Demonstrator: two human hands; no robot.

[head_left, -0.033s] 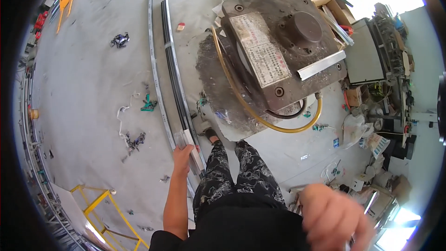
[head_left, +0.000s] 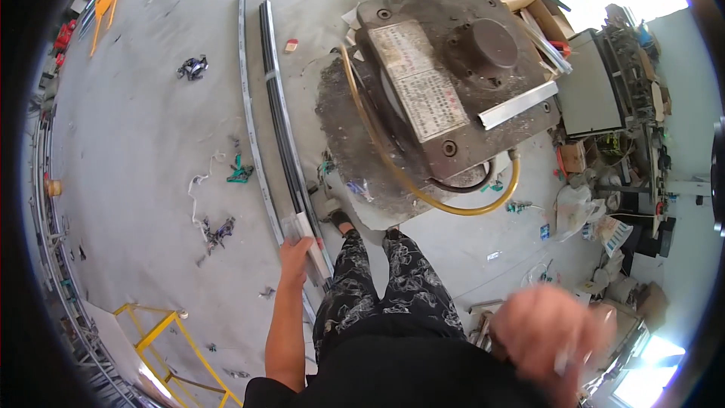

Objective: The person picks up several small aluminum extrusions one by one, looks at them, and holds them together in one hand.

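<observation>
My left hand (head_left: 296, 258) is closed around short, pale strips (head_left: 310, 236), one white and one clear-looking. It holds them low by my left leg, over or against a bundle of long dark and silver metal profiles (head_left: 281, 109); contact is unclear. Another long silver profile (head_left: 250, 98) runs beside the bundle, to its left. Raised at the lower right, close to the camera, my right hand (head_left: 551, 329) is smeared by motion. A small whitish spot shows near its fingers, too blurred to name.
A heavy brown machine (head_left: 461, 75) with a yellow hose (head_left: 472, 211) stands ahead. A short silver channel (head_left: 518, 105) lies on it. Tangled scraps (head_left: 219, 233) dot the floor. A yellow frame (head_left: 158, 327) stands at lower left; a cluttered shelf (head_left: 638, 83) lines the right.
My right hand has shifted slightly and become more blurred. The whole view has moved a little. My left hand keeps its hold on the pale strips.
</observation>
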